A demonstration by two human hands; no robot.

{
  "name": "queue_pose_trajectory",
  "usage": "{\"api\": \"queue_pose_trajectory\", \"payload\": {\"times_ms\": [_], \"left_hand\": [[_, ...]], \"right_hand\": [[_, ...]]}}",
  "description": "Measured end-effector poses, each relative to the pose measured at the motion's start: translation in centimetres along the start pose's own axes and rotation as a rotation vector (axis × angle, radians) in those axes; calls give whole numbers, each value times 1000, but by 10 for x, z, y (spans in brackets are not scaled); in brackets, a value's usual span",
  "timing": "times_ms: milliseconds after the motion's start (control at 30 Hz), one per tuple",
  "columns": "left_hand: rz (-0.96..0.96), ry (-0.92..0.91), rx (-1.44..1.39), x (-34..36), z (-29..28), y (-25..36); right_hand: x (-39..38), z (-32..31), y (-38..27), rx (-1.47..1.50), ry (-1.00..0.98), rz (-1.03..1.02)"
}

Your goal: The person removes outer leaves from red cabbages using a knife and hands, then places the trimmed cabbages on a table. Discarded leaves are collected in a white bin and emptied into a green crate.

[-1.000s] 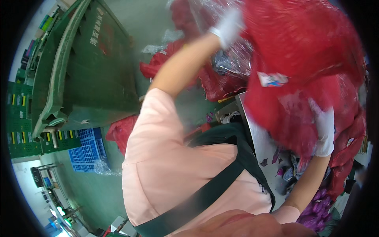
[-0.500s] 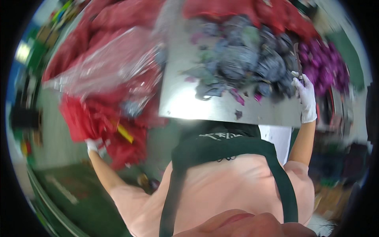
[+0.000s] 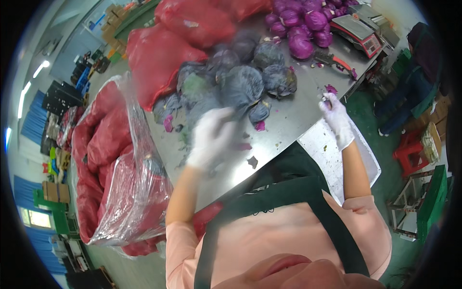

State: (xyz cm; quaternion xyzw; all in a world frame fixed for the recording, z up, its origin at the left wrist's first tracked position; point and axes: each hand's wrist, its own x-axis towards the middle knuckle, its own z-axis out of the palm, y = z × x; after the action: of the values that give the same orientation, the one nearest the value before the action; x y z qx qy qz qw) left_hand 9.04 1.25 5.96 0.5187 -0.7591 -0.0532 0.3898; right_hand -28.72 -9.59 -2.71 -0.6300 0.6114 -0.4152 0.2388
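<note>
My left hand [image 3: 211, 137], in a white glove, hovers at the near side of a heap of dusky purple cabbages [image 3: 240, 84]. Motion smears its fingers, so whether they are closed is unclear. At the table's front edge, my gloved right hand [image 3: 338, 120] is closed around a knife [image 3: 327, 98]; the fingers cover most of it and the blade shows only faintly. Loose leaf scraps [image 3: 252, 162] lie on the metal table [image 3: 284, 118] between my hands.
Peeled, bright purple cabbages [image 3: 303, 29] are piled beyond, beside a red scale [image 3: 358, 36] and an orange-handled tool [image 3: 337, 62]. Full red sacks [image 3: 161, 62] stand at the back; plastic-wrapped sacks [image 3: 108, 159] are at left. A white bin [image 3: 356, 159] sits below my right arm. Another person [image 3: 416, 77] stands at right.
My left hand has let go of the red mesh sack at low left and moved up over the table. My view has swung right; the knife stays in my right hand.
</note>
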Motion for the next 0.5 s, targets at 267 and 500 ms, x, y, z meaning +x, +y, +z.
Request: {"api": "queue_pose_trajectory", "payload": {"times_ms": [267, 500], "left_hand": [[-367, -512, -388, 89, 165, 19], [-573, -291, -491, 73, 196, 11]], "right_hand": [[50, 7, 15, 239, -162, 155], [157, 64, 3, 309, -465, -18]]}}
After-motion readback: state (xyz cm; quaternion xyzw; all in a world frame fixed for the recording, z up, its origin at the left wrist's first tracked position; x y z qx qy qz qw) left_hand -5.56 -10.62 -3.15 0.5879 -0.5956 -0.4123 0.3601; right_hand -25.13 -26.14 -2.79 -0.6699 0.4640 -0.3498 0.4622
